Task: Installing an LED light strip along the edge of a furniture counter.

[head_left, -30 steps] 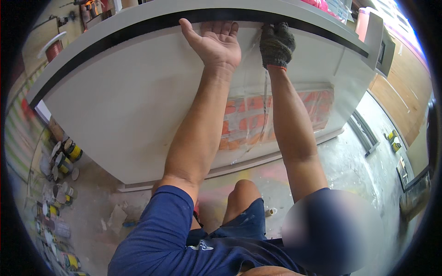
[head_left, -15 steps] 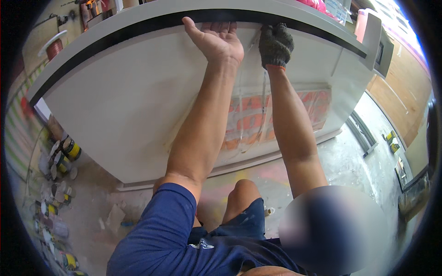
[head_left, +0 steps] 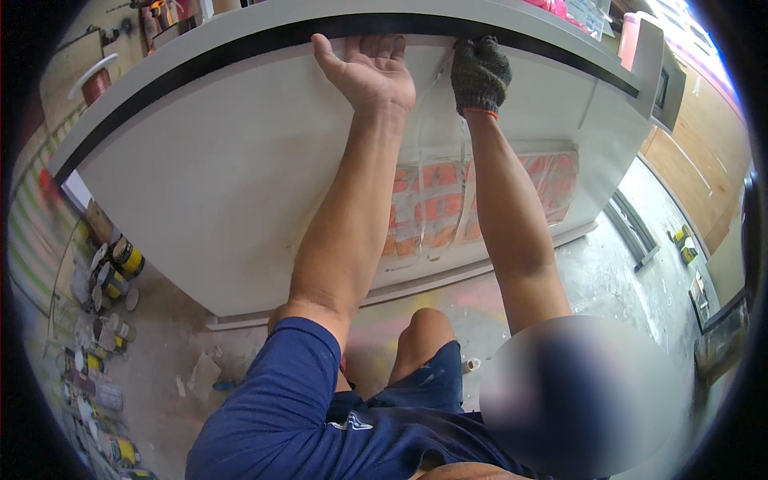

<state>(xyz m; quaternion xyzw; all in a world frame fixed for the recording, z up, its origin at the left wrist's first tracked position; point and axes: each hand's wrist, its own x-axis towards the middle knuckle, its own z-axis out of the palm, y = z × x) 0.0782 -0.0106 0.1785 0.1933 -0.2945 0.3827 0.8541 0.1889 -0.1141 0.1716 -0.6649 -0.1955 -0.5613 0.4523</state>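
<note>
left hand has free room leftward — black strip blocks above

Left hand slid slightly leftward along black edge since half second ago. Gloved right hand nudged up a little. Pale strip below it: lower end shifted, though exact shape hard to make out.

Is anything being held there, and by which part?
The open left hand grips nothing visible. The right hand is curled above a hanging strip; whether it grips this cannot be told.
</note>
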